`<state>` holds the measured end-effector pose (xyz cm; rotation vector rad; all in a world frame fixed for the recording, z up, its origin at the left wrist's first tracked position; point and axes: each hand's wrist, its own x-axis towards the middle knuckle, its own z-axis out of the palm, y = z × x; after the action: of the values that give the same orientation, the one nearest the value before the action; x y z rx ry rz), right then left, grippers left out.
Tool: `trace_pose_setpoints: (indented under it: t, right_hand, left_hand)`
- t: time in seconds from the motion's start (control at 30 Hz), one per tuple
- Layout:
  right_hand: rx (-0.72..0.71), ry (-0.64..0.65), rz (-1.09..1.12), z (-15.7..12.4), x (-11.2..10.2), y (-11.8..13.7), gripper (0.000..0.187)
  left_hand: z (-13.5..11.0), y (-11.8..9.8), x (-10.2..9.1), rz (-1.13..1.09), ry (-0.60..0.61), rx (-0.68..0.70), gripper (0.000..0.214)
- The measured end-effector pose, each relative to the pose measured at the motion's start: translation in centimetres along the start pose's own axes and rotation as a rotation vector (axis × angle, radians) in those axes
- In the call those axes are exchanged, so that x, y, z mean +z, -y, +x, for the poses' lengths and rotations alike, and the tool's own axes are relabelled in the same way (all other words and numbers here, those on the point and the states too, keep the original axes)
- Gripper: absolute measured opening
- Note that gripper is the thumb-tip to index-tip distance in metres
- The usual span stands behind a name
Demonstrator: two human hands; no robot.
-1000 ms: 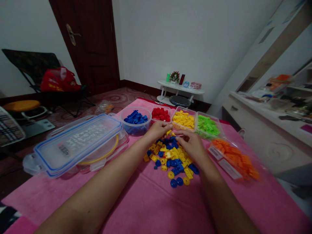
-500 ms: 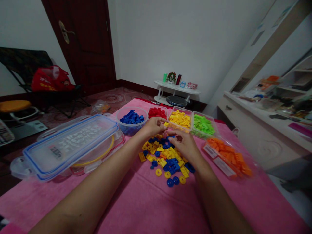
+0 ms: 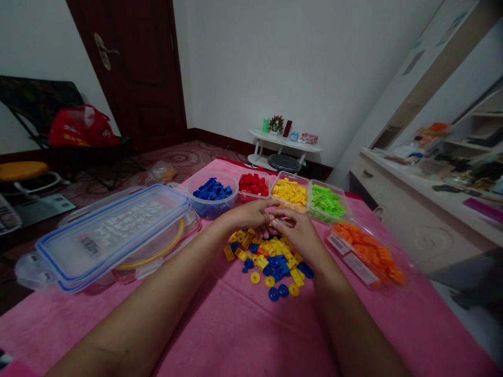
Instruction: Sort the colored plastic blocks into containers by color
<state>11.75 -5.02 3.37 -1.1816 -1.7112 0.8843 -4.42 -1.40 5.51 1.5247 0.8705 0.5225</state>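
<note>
My left hand (image 3: pixel 251 214) is over the back of a mixed pile of yellow and blue toy building bricks (image 3: pixel 277 256), its fingers bent down and closed together. Right beside it, my right hand (image 3: pixel 296 226) curls inward, thumb and forefinger drawn close. The fingertips of both hands meet above the pile, and what they hold is hidden. Small yellow and blue wheels (image 3: pixel 274 294) lie at the pile's front edge. Just behind the hands stand a box of yellow bricks (image 3: pixel 291 191) and a box of red bricks (image 3: pixel 253 184).
A round tub of blue bricks (image 3: pixel 212 191) stands at the back left. To the right are a box of green bricks (image 3: pixel 328 201) and a box of orange bricks (image 3: pixel 367 251). Clear lids (image 3: pixel 113 233) are stacked on the left of the pink cloth (image 3: pixel 243 330).
My left hand, which was pinching a small yellow brick, has dropped lower and turned toward my right hand; the fingertips now meet. That brick no longer shows. The right hand has barely moved.
</note>
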Motion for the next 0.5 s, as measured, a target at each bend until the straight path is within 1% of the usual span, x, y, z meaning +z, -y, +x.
trace_pose_setpoints:
  t: [0.07,0.13,0.17,0.27,0.3,0.33,0.37,0.4,0.43,0.47,0.5]
  right_hand:
    - [0.040,0.038,-0.019,-0.1,-0.5,0.0,0.025]
    - [0.116,0.084,-0.063,-0.4,-1.4,-0.1,0.021]
    - [0.161,0.128,-0.088,-0.5,-1.9,-0.1,0.018]
    - [0.246,0.275,-0.162,-0.8,-3.6,-0.3,0.013]
    - [0.256,0.268,-0.179,-0.8,-4.1,-0.3,0.014]
    - [0.253,0.197,-0.181,-0.7,-4.4,-0.3,0.015]
    - [0.236,0.070,-0.168,-0.6,-4.7,-0.2,0.017]
    - [0.205,-0.090,-0.138,-0.4,-4.8,-0.2,0.020]
    - [0.158,-0.251,-0.094,-0.2,-4.8,-0.1,0.025]
    - [0.103,-0.386,-0.044,0.0,-4.9,0.1,0.032]
    - [0.052,-0.477,0.000,0.2,-4.8,0.2,0.040]
  left_hand:
    - [0.1,0.1,0.1,0.015,0.003,-0.007,0.062]
    - [0.2,0.1,0.1,0.060,-0.001,0.002,0.064]
    - [0.2,0.1,0.0,0.096,-0.008,0.016,0.064]
    - [0.5,0.2,-0.4,0.224,-0.063,0.065,0.057]
    - [0.6,0.3,-0.5,0.257,-0.086,0.076,0.054]
    - [0.8,0.4,-0.6,0.286,-0.109,0.081,0.051]
    - [0.9,0.6,-0.7,0.314,-0.135,0.083,0.049]
    - [1.1,0.7,-0.8,0.348,-0.160,0.088,0.047]
    - [1.2,0.9,-0.8,0.394,-0.186,0.099,0.044]
    - [1.3,1.1,-0.9,0.451,-0.213,0.116,0.042]
    - [1.3,1.2,-1.0,0.512,-0.238,0.133,0.041]
